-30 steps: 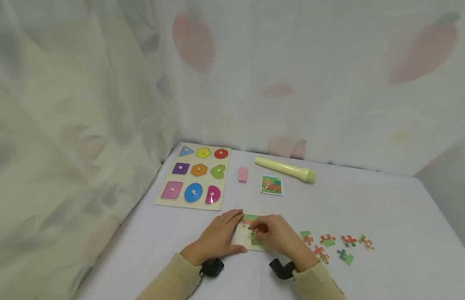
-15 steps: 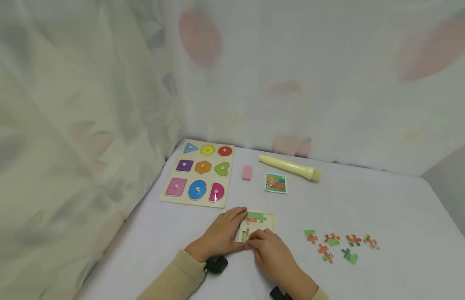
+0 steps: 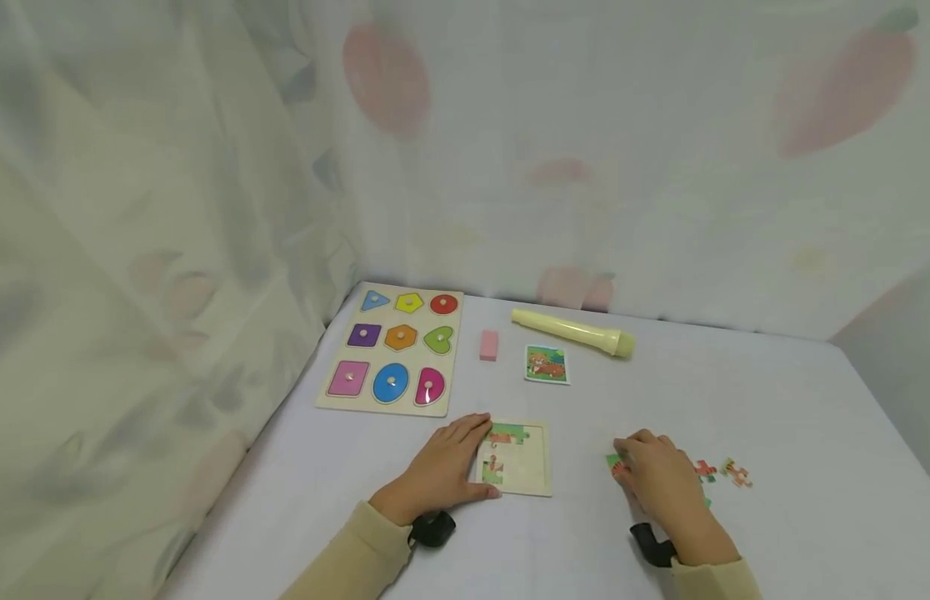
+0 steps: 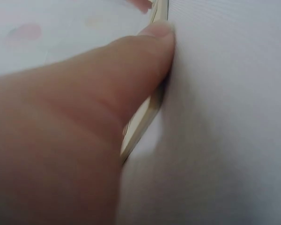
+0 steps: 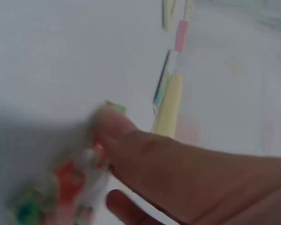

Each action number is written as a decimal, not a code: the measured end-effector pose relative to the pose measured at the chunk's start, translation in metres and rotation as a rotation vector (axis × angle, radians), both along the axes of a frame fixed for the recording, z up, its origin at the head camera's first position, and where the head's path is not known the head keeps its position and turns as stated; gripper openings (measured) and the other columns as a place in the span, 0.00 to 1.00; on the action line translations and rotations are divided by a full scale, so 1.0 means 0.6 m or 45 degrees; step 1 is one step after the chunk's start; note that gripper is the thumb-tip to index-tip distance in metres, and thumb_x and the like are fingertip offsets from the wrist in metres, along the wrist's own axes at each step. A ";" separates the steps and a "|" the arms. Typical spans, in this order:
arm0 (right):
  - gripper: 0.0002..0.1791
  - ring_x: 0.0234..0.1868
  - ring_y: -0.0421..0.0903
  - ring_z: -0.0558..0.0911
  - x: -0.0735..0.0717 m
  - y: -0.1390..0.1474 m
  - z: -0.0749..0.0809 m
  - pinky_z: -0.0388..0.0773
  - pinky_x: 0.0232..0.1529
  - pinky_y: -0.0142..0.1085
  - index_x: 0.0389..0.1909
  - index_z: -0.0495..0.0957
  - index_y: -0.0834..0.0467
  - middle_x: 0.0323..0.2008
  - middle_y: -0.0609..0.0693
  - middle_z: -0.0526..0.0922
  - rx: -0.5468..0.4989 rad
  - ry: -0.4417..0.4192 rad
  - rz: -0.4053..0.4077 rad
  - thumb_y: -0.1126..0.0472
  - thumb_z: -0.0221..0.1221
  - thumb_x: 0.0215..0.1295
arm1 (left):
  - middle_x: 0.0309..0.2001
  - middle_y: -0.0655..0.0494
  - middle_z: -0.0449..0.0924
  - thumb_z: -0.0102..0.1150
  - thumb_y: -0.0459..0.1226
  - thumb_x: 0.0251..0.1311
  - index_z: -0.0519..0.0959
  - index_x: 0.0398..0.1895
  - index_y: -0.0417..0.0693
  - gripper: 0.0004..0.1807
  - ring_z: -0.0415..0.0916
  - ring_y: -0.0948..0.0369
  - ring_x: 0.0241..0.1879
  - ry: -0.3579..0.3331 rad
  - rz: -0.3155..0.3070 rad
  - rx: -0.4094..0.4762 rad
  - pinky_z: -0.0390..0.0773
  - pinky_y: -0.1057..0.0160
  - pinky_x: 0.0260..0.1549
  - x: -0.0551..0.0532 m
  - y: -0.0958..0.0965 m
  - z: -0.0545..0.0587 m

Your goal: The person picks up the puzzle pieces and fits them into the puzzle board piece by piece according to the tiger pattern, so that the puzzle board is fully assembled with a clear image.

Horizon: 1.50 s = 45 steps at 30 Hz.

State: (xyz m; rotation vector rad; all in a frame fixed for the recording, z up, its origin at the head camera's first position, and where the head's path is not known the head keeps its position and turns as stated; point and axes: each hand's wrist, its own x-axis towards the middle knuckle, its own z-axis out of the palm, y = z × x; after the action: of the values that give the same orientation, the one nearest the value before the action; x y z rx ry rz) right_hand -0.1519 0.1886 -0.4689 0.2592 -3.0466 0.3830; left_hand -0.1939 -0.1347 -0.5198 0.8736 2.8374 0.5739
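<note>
"Change?"
"Right hand is off the square pale wooden tray — now at a loose green-orange jigsaw piece right of it, can't tell if pinching."
"Left hand?"
"Spread along tray's edge — gaps remain."

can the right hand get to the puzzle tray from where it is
Most likely yes: only bare white cloth shows between the right hand, at the loose puzzle pieces, and the puzzle tray, and the left hand covers just the tray's left side.
</note>
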 end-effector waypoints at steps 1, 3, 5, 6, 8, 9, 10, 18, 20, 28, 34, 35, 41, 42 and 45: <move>0.22 0.44 0.58 0.83 -0.001 0.008 -0.003 0.83 0.42 0.54 0.53 0.87 0.62 0.47 0.57 0.85 -0.027 -0.042 0.004 0.62 0.77 0.57 | 0.82 0.53 0.54 0.71 0.64 0.58 0.58 0.83 0.44 0.58 0.52 0.53 0.80 0.001 -0.001 -0.004 0.60 0.47 0.75 0.000 0.000 -0.001; 0.20 0.40 0.53 0.82 -0.004 0.017 -0.006 0.82 0.38 0.48 0.53 0.87 0.62 0.43 0.55 0.83 -0.125 -0.129 0.020 0.63 0.76 0.60 | 0.82 0.53 0.54 0.71 0.64 0.58 0.58 0.83 0.45 0.58 0.52 0.53 0.80 0.007 -0.004 -0.010 0.60 0.47 0.75 -0.002 -0.001 -0.003; 0.17 0.35 0.48 0.78 -0.006 0.018 -0.007 0.78 0.34 0.41 0.51 0.87 0.61 0.38 0.52 0.79 -0.241 -0.197 0.006 0.63 0.74 0.61 | 0.82 0.53 0.54 0.70 0.65 0.59 0.58 0.83 0.45 0.58 0.52 0.54 0.80 0.014 -0.010 -0.013 0.60 0.47 0.75 -0.003 -0.001 -0.004; 0.15 0.34 0.46 0.76 -0.006 0.017 -0.006 0.75 0.32 0.38 0.50 0.88 0.59 0.35 0.50 0.78 -0.300 -0.222 -0.008 0.64 0.73 0.62 | 0.82 0.53 0.54 0.70 0.65 0.59 0.58 0.83 0.44 0.58 0.52 0.53 0.80 0.019 -0.015 -0.013 0.60 0.47 0.75 -0.004 0.000 -0.006; 0.11 0.32 0.44 0.72 -0.007 0.008 -0.003 0.71 0.31 0.35 0.47 0.87 0.57 0.32 0.48 0.74 -0.413 -0.251 -0.027 0.65 0.72 0.65 | 0.82 0.54 0.54 0.69 0.65 0.59 0.58 0.83 0.45 0.57 0.52 0.54 0.80 0.015 -0.023 -0.011 0.60 0.47 0.75 -0.005 0.001 -0.007; 0.08 0.32 0.44 0.73 -0.007 0.000 -0.001 0.71 0.30 0.35 0.45 0.86 0.57 0.31 0.47 0.74 -0.482 -0.260 -0.037 0.66 0.70 0.66 | 0.82 0.54 0.54 0.69 0.65 0.59 0.58 0.83 0.45 0.57 0.52 0.54 0.80 0.012 -0.026 -0.010 0.60 0.47 0.75 -0.006 0.002 -0.007; 0.07 0.32 0.44 0.74 -0.007 -0.010 0.001 0.71 0.30 0.34 0.43 0.85 0.56 0.31 0.47 0.75 -0.556 -0.269 -0.044 0.67 0.69 0.67 | 0.82 0.54 0.54 0.69 0.65 0.59 0.58 0.83 0.45 0.57 0.52 0.54 0.80 0.007 -0.029 -0.007 0.60 0.47 0.75 -0.006 0.003 -0.007; 0.08 0.28 0.39 0.79 -0.012 -0.114 -0.027 0.76 0.29 0.35 0.35 0.83 0.54 0.26 0.42 0.82 -0.696 -0.150 -0.075 0.66 0.73 0.63 | 0.82 0.54 0.54 0.69 0.65 0.60 0.58 0.83 0.45 0.57 0.52 0.54 0.80 -0.007 -0.028 0.000 0.59 0.47 0.75 -0.005 0.010 -0.004; 0.07 0.28 0.38 0.76 -0.010 -0.126 -0.038 0.75 0.30 0.36 0.34 0.86 0.52 0.25 0.39 0.82 -0.581 -0.095 -0.064 0.63 0.75 0.60 | 0.82 0.54 0.54 0.69 0.64 0.60 0.58 0.83 0.45 0.57 0.52 0.54 0.80 -0.012 -0.028 0.001 0.59 0.47 0.75 -0.004 0.011 -0.003; 0.14 0.39 0.49 0.76 0.002 -0.127 -0.038 0.77 0.40 0.47 0.25 0.84 0.49 0.36 0.45 0.76 -0.143 0.136 -0.053 0.51 0.81 0.51 | 0.82 0.53 0.54 0.70 0.64 0.59 0.59 0.82 0.44 0.57 0.53 0.53 0.80 0.020 -0.026 -0.007 0.61 0.47 0.75 -0.005 0.008 -0.003; 0.10 0.49 0.49 0.80 0.021 -0.130 -0.039 0.79 0.49 0.49 0.39 0.91 0.51 0.43 0.44 0.84 -0.045 0.167 0.198 0.55 0.77 0.58 | 0.82 0.53 0.54 0.70 0.64 0.59 0.59 0.83 0.45 0.56 0.53 0.53 0.79 -0.001 -0.004 -0.001 0.60 0.46 0.75 -0.003 0.000 -0.007; 0.12 0.50 0.49 0.80 0.026 -0.130 -0.039 0.79 0.50 0.49 0.43 0.91 0.52 0.44 0.44 0.84 -0.025 0.164 0.234 0.56 0.77 0.59 | 0.82 0.53 0.54 0.70 0.64 0.59 0.59 0.83 0.45 0.56 0.53 0.53 0.79 -0.002 -0.007 0.004 0.60 0.46 0.75 -0.004 -0.001 -0.008; 0.26 0.57 0.51 0.77 0.044 -0.135 -0.039 0.78 0.54 0.50 0.58 0.86 0.56 0.55 0.47 0.81 0.136 0.098 0.302 0.50 0.75 0.62 | 0.82 0.53 0.54 0.69 0.64 0.60 0.58 0.82 0.45 0.56 0.52 0.53 0.80 0.013 -0.017 0.020 0.60 0.45 0.75 -0.006 -0.001 -0.009; 0.29 0.59 0.52 0.76 0.046 -0.136 -0.040 0.78 0.55 0.50 0.61 0.85 0.57 0.58 0.48 0.80 0.155 0.073 0.310 0.48 0.74 0.63 | 0.82 0.52 0.54 0.69 0.64 0.60 0.59 0.82 0.44 0.56 0.53 0.52 0.79 0.018 -0.020 0.025 0.61 0.44 0.74 -0.006 -0.001 -0.007; 0.36 0.65 0.54 0.74 0.055 -0.138 -0.046 0.77 0.60 0.53 0.68 0.78 0.59 0.67 0.51 0.76 0.187 0.013 0.338 0.44 0.71 0.65 | 0.82 0.52 0.54 0.69 0.64 0.60 0.59 0.82 0.44 0.56 0.53 0.52 0.79 0.016 -0.018 0.022 0.61 0.44 0.74 -0.006 -0.001 -0.006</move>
State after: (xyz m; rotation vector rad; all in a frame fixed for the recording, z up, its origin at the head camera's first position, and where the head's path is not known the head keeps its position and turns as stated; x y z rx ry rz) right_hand -0.1187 0.1059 -0.4967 0.6759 -3.0388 0.1681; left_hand -0.1977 -0.1354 -0.5232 0.9027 2.8389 0.5947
